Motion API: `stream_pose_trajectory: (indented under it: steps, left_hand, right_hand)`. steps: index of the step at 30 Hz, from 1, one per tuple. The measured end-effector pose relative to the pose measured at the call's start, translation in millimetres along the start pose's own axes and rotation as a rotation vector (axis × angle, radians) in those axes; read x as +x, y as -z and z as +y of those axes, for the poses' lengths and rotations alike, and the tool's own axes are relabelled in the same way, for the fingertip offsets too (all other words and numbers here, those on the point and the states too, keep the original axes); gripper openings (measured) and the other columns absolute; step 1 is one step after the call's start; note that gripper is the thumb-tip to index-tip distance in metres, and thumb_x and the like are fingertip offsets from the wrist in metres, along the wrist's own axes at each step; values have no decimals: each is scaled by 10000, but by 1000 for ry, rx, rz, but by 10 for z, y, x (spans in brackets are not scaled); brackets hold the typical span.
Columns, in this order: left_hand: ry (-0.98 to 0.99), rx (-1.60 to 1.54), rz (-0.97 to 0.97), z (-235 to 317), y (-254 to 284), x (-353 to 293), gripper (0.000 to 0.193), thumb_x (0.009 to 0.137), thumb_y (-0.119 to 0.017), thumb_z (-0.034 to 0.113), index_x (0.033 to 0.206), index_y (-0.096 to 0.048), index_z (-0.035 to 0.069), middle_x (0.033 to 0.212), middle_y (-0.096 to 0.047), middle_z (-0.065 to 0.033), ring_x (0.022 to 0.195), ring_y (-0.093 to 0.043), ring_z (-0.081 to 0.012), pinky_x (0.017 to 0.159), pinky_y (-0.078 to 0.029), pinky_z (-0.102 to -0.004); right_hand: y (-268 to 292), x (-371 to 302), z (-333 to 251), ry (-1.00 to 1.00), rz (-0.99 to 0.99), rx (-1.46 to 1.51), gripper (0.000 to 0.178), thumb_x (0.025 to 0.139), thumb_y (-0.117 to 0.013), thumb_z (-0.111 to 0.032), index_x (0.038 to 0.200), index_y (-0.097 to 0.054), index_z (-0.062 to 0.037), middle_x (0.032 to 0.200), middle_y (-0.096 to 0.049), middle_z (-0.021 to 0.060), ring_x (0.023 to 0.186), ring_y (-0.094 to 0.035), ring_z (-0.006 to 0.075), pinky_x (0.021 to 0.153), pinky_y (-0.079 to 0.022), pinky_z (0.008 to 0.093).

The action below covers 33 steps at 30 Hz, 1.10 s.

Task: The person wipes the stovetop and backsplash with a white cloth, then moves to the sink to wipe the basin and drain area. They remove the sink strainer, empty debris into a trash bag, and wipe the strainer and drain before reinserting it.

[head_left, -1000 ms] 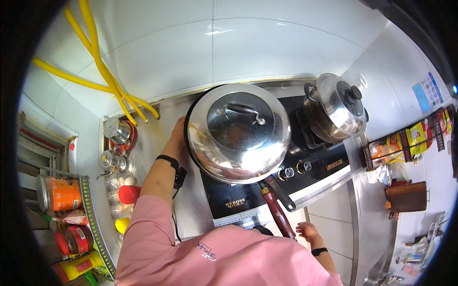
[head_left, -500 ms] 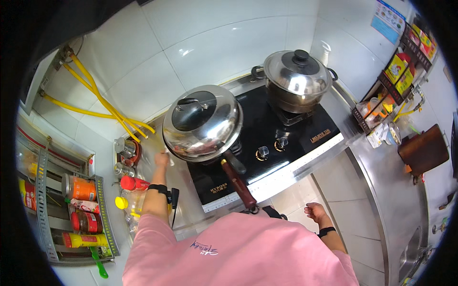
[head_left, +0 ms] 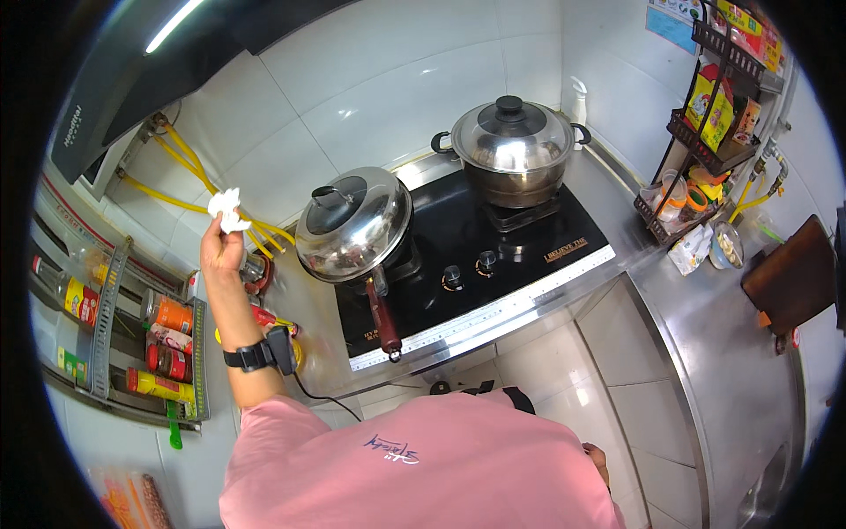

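left hand (head_left: 222, 250) holding white wad (head_left: 229, 210), lettered hob (head_left: 423, 309)

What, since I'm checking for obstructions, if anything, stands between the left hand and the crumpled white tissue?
Nothing visible does: the left hand pinches the crumpled white tissue directly in its fingertips. The yellow hoses pass behind, not between.

White wad (head_left: 229, 210), black cooktop (head_left: 414, 324) (gold lettering (head_left: 565, 250)).

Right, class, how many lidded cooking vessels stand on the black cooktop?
2: a long-handled pan at the left, nearer the left hand holding a crumpled white tissue or cloth, and a two-handled pot at the right. None seems hidden.
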<state>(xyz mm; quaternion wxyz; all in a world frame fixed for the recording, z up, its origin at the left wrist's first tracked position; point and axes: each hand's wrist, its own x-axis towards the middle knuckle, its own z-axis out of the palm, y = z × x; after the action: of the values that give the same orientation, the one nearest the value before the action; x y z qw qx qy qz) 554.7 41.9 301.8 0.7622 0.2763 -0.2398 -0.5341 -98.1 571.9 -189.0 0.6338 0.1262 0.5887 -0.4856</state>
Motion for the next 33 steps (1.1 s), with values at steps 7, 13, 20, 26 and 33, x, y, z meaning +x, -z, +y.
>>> stream_pose_trajectory:
  steps: [7,13,20,26,33]
  left_hand:
    - [495,-217,-444,-1790,-1727,-2197,356,878,-582,84,1208,-499,-22,1221,-571,-178,1023,-602,-315,887,-517,-483]
    - [992,-70,-481,-2942,-2167,-3019,351,887,-588,68,1218,-502,-13,1132,-609,-156,983,-622,-253,865,-526,-377]
    - [1129,-106,-506,-3545,-2237,-3019,302,925,-526,47,1220,-515,-16,1175,-605,-136,1025,-618,-250,904,-520,-377]
    - [925,-229,-670,-3813,-2024,-2660,338,939,-484,66,1275,-482,29,1210,-595,-135,1103,-598,-273,973,-478,-424]
    - [759,-204,-530,-3900,-1697,-2389,294,932,-494,64,1222,-508,18,1206,-600,-134,1101,-603,-268,991,-471,-428]
  right_hand:
    - [-707,-410,-1150,295,-97,-451,221,913,-591,-191,1086,-623,-56,924,-666,46,749,-611,126,590,-454,238]
    - [-1653,-1026,-2036,590,-419,-521,243,945,-556,-199,1131,-595,-48,1009,-661,61,846,-621,134,680,-472,255]
    - [-2741,-1702,-2559,650,-828,-233,465,975,-532,-262,1369,-407,-50,1166,-583,132,871,-624,186,724,-492,290]
    - [-3542,-1708,-2758,738,-715,-246,310,906,-635,-168,1178,-552,-44,971,-644,50,767,-612,116,644,-474,231]
    - [-4069,-1401,-2813,760,-529,-225,254,879,-595,-58,1131,-575,-43,932,-659,46,675,-585,87,562,-468,208]
